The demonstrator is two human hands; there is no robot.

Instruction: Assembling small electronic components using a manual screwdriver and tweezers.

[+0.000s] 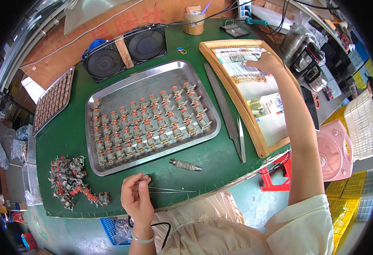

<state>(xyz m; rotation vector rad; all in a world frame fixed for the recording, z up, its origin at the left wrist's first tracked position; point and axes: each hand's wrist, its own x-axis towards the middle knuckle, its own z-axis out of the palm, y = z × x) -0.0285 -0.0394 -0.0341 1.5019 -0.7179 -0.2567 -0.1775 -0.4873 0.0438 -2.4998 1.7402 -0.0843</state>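
Observation:
At the front edge of the green table my left hand (pixel 138 197) is closed, thumb against curled fingers. Two thin pale wires (pixel 171 190) run out to the right from its fingertips. My right hand (pixel 268 63) reaches over a wooden frame tray (pixel 227 87), thumb held out from the other fingers. Beneath it lies a row of thin wires with copper-coloured ends (pixel 248 79) on printed paper; I see nothing held there, though some fingertips are hidden. A metal tray (pixel 131 80) bears rows of small grey metal components with orange tops (pixel 146 114).
A pile of loose components (pixel 67 178) sits front left. Between the trays lie a long flat metal bar (pixel 220 102) and tweezers (pixel 241 142); nearer me, a tape-wrapped cylinder (pixel 185 165). Twin black fans (pixel 127 53) stand behind, a soldering iron (pixel 256 21) far right.

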